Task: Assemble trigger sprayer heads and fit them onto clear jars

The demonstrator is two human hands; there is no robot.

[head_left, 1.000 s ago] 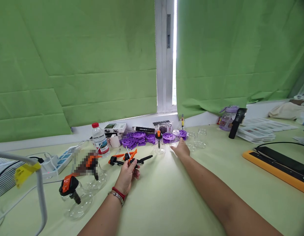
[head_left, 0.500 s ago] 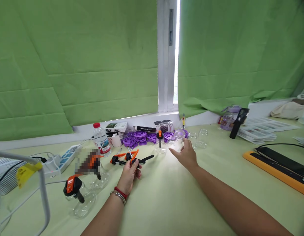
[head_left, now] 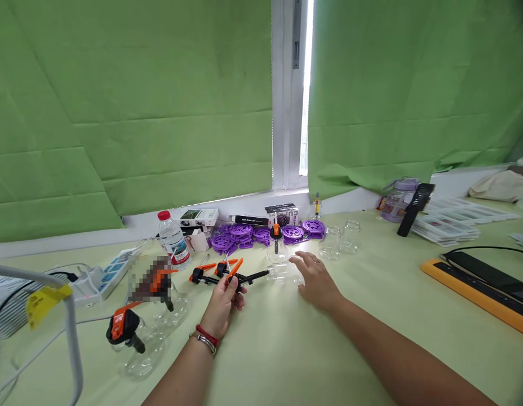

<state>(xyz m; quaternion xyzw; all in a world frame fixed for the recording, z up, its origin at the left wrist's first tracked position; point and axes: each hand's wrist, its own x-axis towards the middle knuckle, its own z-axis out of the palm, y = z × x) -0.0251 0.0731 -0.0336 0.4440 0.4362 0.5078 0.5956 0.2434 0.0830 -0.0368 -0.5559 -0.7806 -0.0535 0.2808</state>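
Near the middle of the table, my left hand [head_left: 225,296] is closed round a black-and-orange bottle top [head_left: 234,275] whose black stem points right. My right hand [head_left: 318,279] has its fingers curved round a clear bottle [head_left: 282,273], tilted on its side with its mouth at the stem's tip. Whether the tip is inside the mouth I cannot tell. Just behind stands a clear bottle with a similar top [head_left: 276,231]. Loose black-and-orange tops [head_left: 202,275] lie left of my left hand.
Two clear bottles [head_left: 330,245] stand right of the purple plastic parts [head_left: 240,234]. At left are bottles fitted with tops [head_left: 125,327], a red-capped water bottle [head_left: 173,239] and a power strip [head_left: 118,270]. An orange-and-black device [head_left: 477,293] lies at right.
My right hand has brought the clear bottle down and left from beside the purple parts, tilting it toward the stem. My left hand keeps hold of the top, almost unmoved.
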